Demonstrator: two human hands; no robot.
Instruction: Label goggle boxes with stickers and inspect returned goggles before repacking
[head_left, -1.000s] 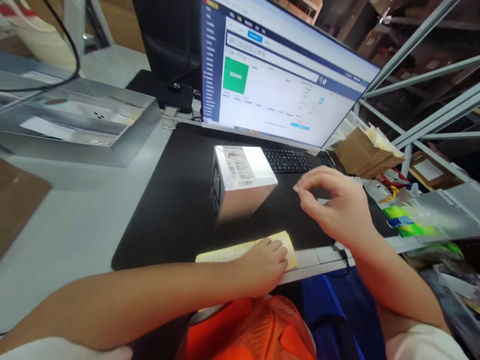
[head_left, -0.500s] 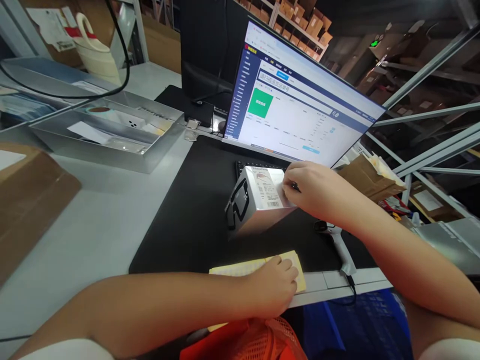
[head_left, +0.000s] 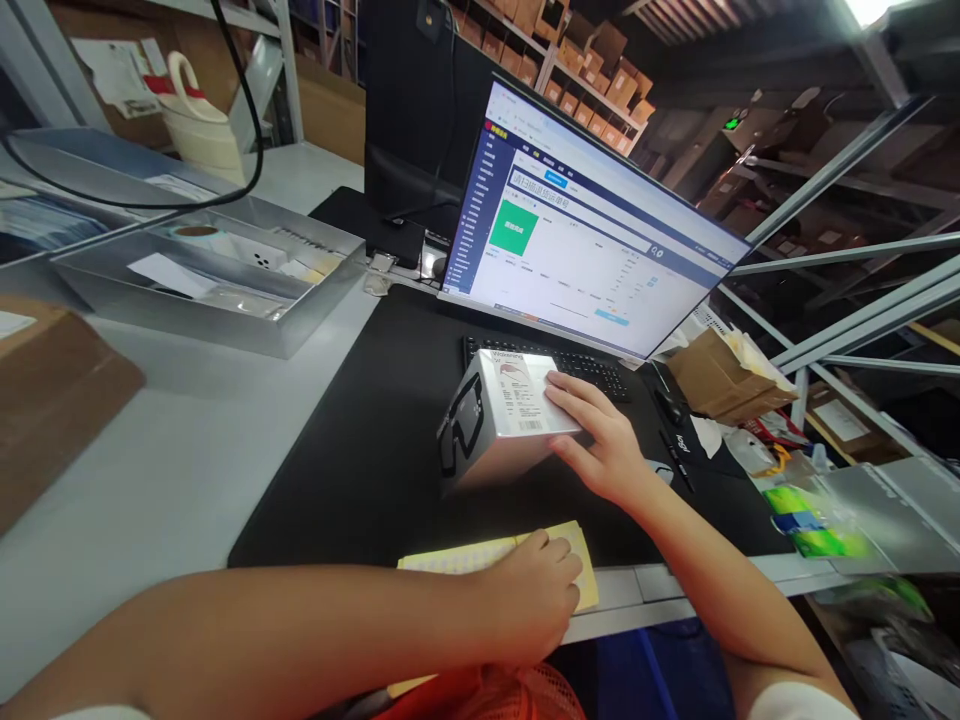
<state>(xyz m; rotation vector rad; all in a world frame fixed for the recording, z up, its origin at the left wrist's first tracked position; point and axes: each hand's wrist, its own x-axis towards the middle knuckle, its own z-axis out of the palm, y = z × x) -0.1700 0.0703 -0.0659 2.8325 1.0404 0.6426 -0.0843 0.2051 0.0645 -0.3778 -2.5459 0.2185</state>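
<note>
A white carton (head_left: 517,445) with a black goggle-like picture on its side and a printed label on top stands on the black desk mat (head_left: 322,450). My right hand (head_left: 600,440) reaches its right end, with fingers spread and stretched over the top edge and the thumb lower down. Nearer to me, my left hand (head_left: 536,590) lies with curled fingers on a stack of yellow sticker sheets (head_left: 457,555) at the desk's front edge. What its fingertips pinch is partly hidden. My right forearm covers most of a pale scanner.
Behind the carton are a keyboard (head_left: 592,372) and a tilted monitor (head_left: 577,240). A mouse (head_left: 670,407) and pen (head_left: 677,460) lie to the right. A grey tray (head_left: 285,335) and brown carton (head_left: 67,400) occupy the left. A green packet (head_left: 814,520) sits far right.
My right hand has gone from curled fingers above the carton's right end to spread fingers lower against it. The forearm now covers the scanner. The left hand stays on the yellow sheets.
</note>
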